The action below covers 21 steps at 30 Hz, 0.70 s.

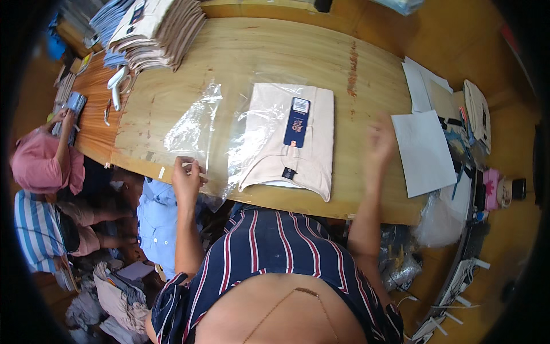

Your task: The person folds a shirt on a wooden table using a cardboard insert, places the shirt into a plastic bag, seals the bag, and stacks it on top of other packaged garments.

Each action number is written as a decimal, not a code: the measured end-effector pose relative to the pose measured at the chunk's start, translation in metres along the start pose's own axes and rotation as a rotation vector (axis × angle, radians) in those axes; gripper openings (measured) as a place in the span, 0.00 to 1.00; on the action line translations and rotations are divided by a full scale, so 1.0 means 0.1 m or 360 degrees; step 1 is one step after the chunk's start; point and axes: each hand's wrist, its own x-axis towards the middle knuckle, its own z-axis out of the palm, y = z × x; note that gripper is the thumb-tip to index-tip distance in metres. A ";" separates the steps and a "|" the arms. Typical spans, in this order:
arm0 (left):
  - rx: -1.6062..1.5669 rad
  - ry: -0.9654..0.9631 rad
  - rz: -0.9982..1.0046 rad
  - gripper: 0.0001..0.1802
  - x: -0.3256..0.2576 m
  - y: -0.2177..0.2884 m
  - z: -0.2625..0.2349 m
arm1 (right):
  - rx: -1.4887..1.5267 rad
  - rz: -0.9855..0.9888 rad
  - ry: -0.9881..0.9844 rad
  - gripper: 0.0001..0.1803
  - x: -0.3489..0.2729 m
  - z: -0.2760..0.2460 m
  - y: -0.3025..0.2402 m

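While the folded cream garment (298,143) sits flat in the middle of the desk (229,51), it's half inside a clear plastic bag (200,123) that spreads out to its left, all crinkly and catching the light. A dark blue hang tag (297,121) lies on top of the garment, with a smaller dark label near its lower edge. The person's left hand (186,178) is down at the near edge of the desk, fingers pinched shut on the bag's lower edge, so that grip is holding the plastic. The right hand (381,140) is up in the air just right of the garment, blurred, fingers spread wide with nothing in them. Further right there are white paper sheets (424,152) on the desk, then a clutter of pens and small stuff along the edge. Far end of the desk has a tall stack of folded garments (157,28), cream and light blue. Off to the left, another person in a pink top (40,166) is sitting low beside the desk, hands on something at the corner.
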 end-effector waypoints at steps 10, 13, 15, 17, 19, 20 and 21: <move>0.1510 -0.0086 0.0037 0.26 -0.25 -0.10 -0.30 | -0.0923 -0.0840 -0.0921 0.17 0.39 1.83 -0.65; 0.1466 0.0156 0.0296 0.31 -0.12 -0.08 -0.26 | -0.0648 -0.1126 -0.0756 0.18 0.36 2.04 -0.65; 0.1325 0.0283 0.0530 0.27 0.12 -0.17 -0.12 | -0.0367 -0.1147 -0.0784 0.17 0.24 2.14 -0.82; 0.1089 0.0207 0.0545 0.21 0.48 -0.20 0.14 | -0.0241 -0.1271 -0.0752 0.24 0.15 2.29 -0.94; 0.0920 0.0237 0.0725 0.17 0.78 -0.15 0.38 | -0.0294 -0.1270 -0.0629 0.29 0.03 2.34 -1.21; 0.0851 0.0326 0.0931 0.17 0.92 -0.05 0.49 | -0.0331 -0.1264 -0.0551 0.31 0.01 2.35 -1.35; 0.0738 0.0272 0.0959 0.18 1.11 -0.01 0.60 | -0.0364 -0.1237 -0.0509 0.32 -0.01 2.38 -1.45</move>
